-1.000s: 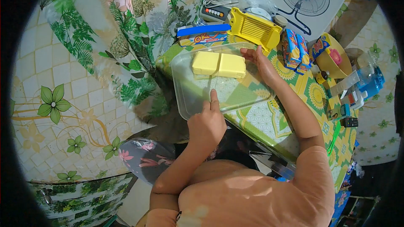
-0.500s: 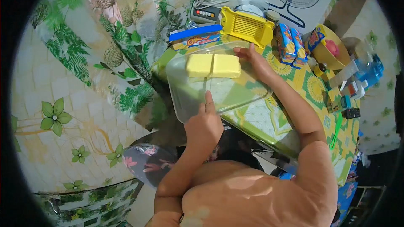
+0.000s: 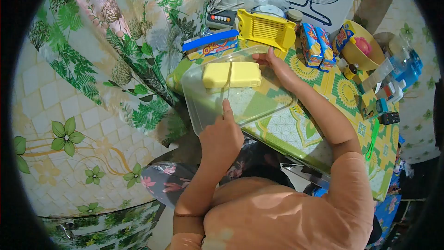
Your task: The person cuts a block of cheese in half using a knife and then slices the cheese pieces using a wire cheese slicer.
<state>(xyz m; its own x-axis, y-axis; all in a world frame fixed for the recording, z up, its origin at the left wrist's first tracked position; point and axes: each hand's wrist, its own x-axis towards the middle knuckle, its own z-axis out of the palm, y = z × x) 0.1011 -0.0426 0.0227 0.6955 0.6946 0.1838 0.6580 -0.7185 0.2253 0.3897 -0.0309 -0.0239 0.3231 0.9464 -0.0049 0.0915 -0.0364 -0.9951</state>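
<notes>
Upper left, floral curtain (image 3: pixel 157 51), centre right, patterned tablecloth (image 3: pixel 289 132), left hand (image 3: pixel 222 138) clenched round knife (image 3: pixel 227 93) at yellow block (image 3: pixel 244 74), right hand (image 3: pixel 278 66) gripping container (image 3: pixel 196 97).

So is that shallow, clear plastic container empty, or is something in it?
Not empty: the shallow, clear plastic container holds a yellow rectangular block, which lies near its far side.
</notes>
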